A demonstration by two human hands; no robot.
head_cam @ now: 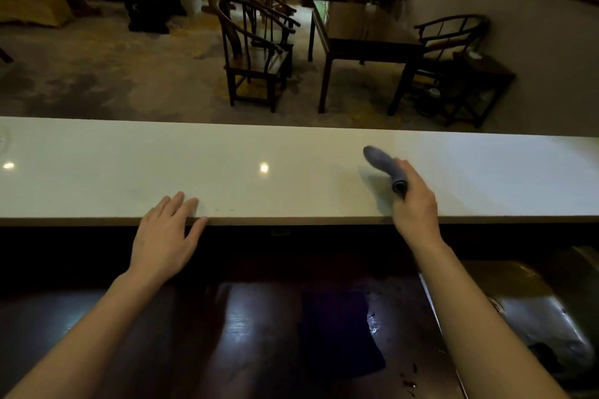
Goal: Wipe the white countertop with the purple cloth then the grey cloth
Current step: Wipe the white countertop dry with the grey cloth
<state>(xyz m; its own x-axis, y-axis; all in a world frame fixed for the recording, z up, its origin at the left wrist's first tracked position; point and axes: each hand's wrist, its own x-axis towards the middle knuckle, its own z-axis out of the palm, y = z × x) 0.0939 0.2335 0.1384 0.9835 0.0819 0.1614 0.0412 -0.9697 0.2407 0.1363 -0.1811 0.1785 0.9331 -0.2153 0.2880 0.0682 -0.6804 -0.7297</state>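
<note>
A long white countertop (227, 168) runs across the middle of the view. My right hand (416, 207) is closed around a bunched grey cloth (381, 162), whose free end lies out over the counter to the upper left of the hand. My left hand (168, 236) rests flat on the counter's near edge, fingers spread, holding nothing. A dark purple cloth (337, 334) lies spread flat on the lower dark surface below the counter, between my two forearms.
A metal sink (534, 308) sits low at the right on the dark lower worktop (246, 317). Beyond the counter stand wooden chairs (252, 52) and a dark wooden table (366, 29) on the floor.
</note>
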